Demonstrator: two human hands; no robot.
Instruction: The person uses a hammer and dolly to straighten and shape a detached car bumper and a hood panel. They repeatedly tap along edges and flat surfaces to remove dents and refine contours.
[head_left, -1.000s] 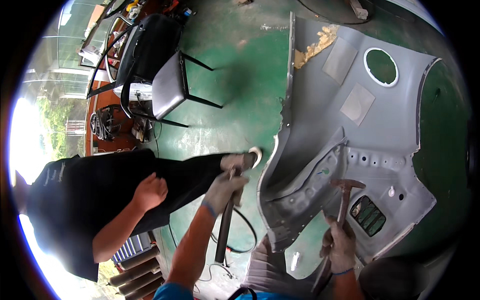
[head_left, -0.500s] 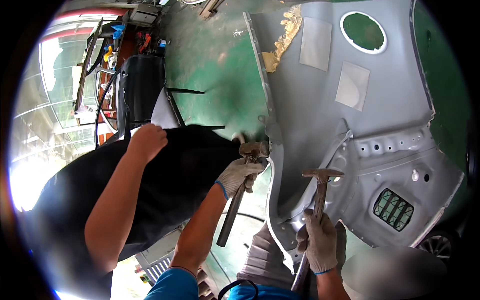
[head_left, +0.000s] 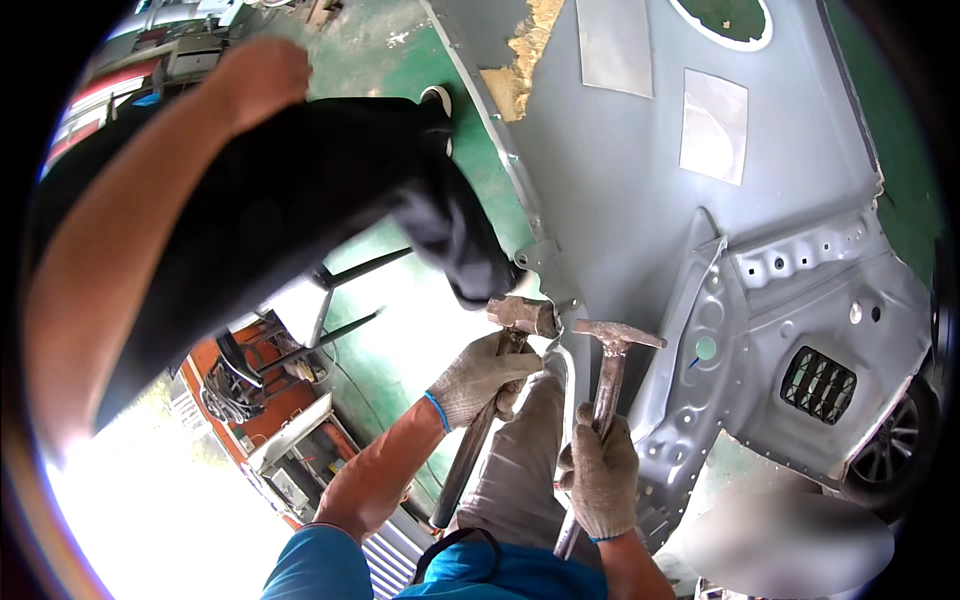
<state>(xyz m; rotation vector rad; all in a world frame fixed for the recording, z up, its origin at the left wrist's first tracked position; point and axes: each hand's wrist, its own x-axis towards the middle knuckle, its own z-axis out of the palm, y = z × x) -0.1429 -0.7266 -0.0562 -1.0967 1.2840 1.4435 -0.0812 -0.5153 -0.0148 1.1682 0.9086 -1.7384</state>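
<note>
My gloved left hand point(head_left: 482, 382) grips a heavy, short-headed hammer point(head_left: 517, 314), its dark handle angled down-left and its head at the left flange of a large grey sheet-metal car body panel point(head_left: 630, 160). My gloved right hand point(head_left: 602, 475) holds a second hammer point(head_left: 618, 334) upright by its metal shaft, its long narrow head just right of the first one, over the flange. The panel has a round cutout, an oblong grilled opening point(head_left: 818, 385), two pale pads and a ragged yellow foam patch point(head_left: 520, 60).
Another person in black point(head_left: 280, 190) stands close on my left, bare forearm point(head_left: 150, 200) raised, a shoe beside the panel. Behind are a chair point(head_left: 310, 305), coiled cables and an orange cabinet point(head_left: 255, 385) on the green floor point(head_left: 470, 170). A car wheel point(head_left: 888, 435) shows at right.
The other person has stepped forward alongside the panel, arm higher in view. Both my hammers have come close together at the flange, the left one moving rightward. My view has shifted.
</note>
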